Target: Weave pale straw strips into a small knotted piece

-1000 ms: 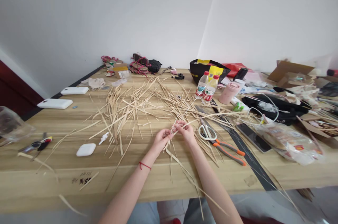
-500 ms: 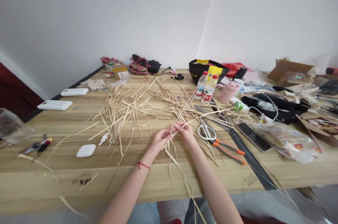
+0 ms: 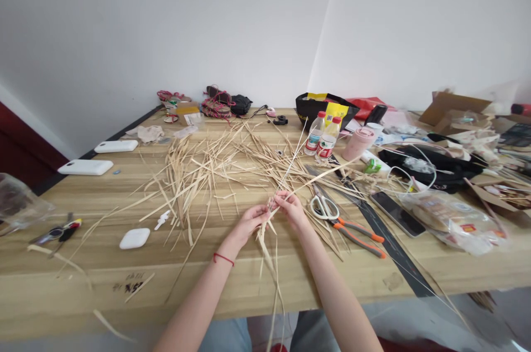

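Note:
My left hand [image 3: 254, 221] and my right hand [image 3: 291, 210] meet above the middle of the table, fingers pinched together. Between them is a small bundle of pale straw strips [image 3: 269, 263], whose loose ends hang down past the table's front edge. Thin whitish strands [image 3: 291, 162] rise from the fingertips toward the bottles. One long straw strip [image 3: 317, 176] passes from my right hand off to the right. What exactly lies under the fingertips is too small to make out. Beyond my hands spreads a heap of loose straw strips [image 3: 207, 169].
Right of my hands lie white-handled scissors [image 3: 324, 208] and orange-handled pliers [image 3: 360, 238]. Two bottles [image 3: 329, 141], a pink cup [image 3: 358, 143] and a phone [image 3: 397, 213] stand or lie farther right. A white case [image 3: 135, 238] is at left.
The hanging straw ends have swung left and now drop more nearly straight down. The whitish strands have shifted slightly. Both hands keep nearly the same place and grip.

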`<state>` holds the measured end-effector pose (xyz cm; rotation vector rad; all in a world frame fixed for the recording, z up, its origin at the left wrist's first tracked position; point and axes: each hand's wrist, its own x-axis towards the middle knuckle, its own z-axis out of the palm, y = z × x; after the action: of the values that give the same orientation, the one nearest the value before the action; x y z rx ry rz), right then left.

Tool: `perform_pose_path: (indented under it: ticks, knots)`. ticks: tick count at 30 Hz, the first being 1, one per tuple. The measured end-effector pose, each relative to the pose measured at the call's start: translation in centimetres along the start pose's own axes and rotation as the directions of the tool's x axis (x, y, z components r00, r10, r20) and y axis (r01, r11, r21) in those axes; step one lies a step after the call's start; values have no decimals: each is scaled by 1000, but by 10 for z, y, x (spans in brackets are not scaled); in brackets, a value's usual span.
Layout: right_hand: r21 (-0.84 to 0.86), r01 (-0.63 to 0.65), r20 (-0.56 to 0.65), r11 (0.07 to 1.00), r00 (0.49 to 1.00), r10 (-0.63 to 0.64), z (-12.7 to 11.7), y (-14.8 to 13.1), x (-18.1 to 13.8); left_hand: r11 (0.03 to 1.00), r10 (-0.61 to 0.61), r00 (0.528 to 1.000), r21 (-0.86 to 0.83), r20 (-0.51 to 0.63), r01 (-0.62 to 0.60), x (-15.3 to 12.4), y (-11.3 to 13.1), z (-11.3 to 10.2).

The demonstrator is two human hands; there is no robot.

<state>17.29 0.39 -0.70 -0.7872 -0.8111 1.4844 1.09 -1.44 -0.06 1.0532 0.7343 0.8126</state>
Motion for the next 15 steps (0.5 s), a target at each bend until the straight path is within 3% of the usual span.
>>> perform_pose_path:
  ticks: [15]
  knots:
    - [-192, 21, -14, 981, 1000, -24, -2, 4, 5, 1000, -10, 991, 25, -137, 14, 5, -5, 3]
